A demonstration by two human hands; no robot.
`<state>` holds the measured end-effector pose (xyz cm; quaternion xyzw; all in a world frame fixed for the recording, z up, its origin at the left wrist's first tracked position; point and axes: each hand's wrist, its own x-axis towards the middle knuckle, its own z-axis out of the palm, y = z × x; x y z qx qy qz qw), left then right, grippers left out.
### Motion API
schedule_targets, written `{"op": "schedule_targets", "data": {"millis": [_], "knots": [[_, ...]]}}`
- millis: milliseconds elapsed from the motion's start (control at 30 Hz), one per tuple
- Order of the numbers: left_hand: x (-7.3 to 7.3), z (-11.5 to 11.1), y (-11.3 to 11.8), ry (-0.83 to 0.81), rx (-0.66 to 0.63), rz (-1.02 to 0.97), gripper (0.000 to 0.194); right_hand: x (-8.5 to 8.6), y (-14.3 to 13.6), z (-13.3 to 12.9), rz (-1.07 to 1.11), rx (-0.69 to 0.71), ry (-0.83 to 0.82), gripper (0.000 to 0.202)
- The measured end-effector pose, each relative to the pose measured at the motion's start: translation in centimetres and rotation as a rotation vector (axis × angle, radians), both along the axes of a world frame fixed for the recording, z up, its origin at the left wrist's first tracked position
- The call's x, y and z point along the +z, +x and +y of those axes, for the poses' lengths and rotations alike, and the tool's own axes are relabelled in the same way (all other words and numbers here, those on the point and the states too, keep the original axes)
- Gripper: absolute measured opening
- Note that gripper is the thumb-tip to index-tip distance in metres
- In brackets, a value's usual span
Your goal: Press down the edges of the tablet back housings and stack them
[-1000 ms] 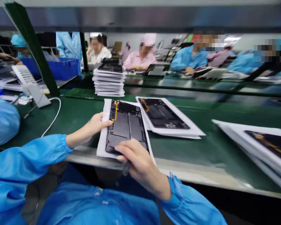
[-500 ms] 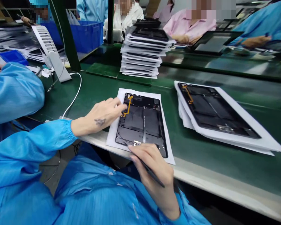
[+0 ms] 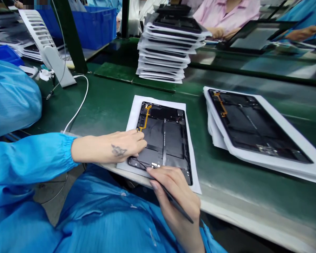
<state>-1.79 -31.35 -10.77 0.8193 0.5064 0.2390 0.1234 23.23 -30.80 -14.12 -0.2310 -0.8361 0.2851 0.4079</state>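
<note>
An opened tablet [image 3: 152,140], its dark inside facing up, lies on a white sheet [image 3: 131,109] in front of me. An orange flex cable [image 3: 147,117] runs along its upper left part. My left hand [image 3: 123,146] rests over the tablet's left edge, fingers bent and pressed together; whatever is under the fingertips is hidden. Near the lower edge, my right hand [image 3: 177,191] grips black tweezers [image 3: 177,205] like a pen. Their thin tips point left, close to a small silver connector [image 3: 155,165] and dark thin wires at the tablet's bottom left corner.
Another opened tablet [image 3: 252,123] lies on white sheets to the right. Behind stands a tall stack of tablets and sheets [image 3: 165,52]. At left are a white stand [image 3: 48,52], a white cable [image 3: 81,102], a blue bin [image 3: 97,28] and a neighbour's blue sleeve [image 3: 14,98]. Co-workers sit opposite.
My left hand has moved down the tablet's left side, from the orange cable toward the lower left corner. My right hand keeps the tweezers near the bottom edge. The view has tilted down slightly.
</note>
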Motion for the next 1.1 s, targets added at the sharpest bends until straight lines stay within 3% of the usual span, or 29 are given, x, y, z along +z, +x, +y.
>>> {"op": "schedule_targets", "data": {"millis": [100,200,300,433,700,1100], "knots": [[-0.4,-1.2,0.6,-0.007,0.006,-0.043,0.013,0.0,0.3,0.2,0.020,-0.039,-0.013,0.028],[-0.2,-2.3,1.1,-0.033,-0.011,-0.071,0.013,-0.1,0.0,0.4,0.061,-0.075,0.076,0.037],[0.2,-3.1,1.4,-0.054,-0.029,-0.097,0.013,-0.1,-1.2,0.6,-0.054,-0.071,0.200,0.045],[0.2,-3.8,1.7,-0.036,-0.002,-0.148,0.009,0.0,-3.1,0.8,-0.204,-0.083,0.306,0.038],[-0.7,-4.5,2.0,-0.028,0.237,-0.385,0.010,0.2,-4.0,1.3,-0.124,-0.018,0.118,0.021],[-1.3,-4.3,3.0,0.072,0.218,-0.397,0.006,0.0,-4.2,1.4,-0.070,0.028,0.042,0.020]]}}
